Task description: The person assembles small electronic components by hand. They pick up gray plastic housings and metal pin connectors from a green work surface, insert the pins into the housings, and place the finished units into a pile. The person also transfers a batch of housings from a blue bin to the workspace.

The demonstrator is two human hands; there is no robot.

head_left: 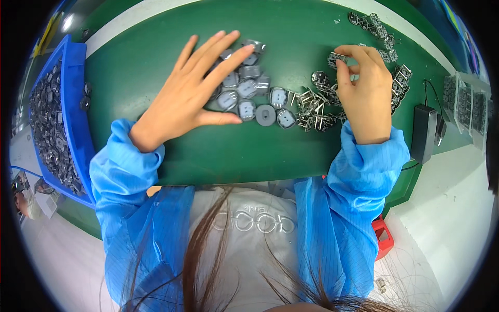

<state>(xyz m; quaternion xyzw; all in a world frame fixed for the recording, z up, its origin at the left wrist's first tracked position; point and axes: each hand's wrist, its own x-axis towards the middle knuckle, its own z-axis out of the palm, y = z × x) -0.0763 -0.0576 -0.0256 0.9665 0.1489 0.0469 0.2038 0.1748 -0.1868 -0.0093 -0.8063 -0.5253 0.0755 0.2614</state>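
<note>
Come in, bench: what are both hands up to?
Left hand spread, fingers over grey parts. Right hand pinching small dark part. Pronged pieces piled between them.

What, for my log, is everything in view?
Worktop: one, green, centre
Bin: one, blue, left
Loose parts: many, dark, in bin
Rounded parts: many, grey, centre
Pronged parts: many, silver, right of centre
Clusters: several, dark, top right
Adapter: one, black, right
Container: at least one, clear, far right
Object: one, red, lower right
Held part: one, dark, upper right
Sleeves: two, blue, both forearms
Left hand: one, over rounded parts
Right hand: one, pinching held part
</note>
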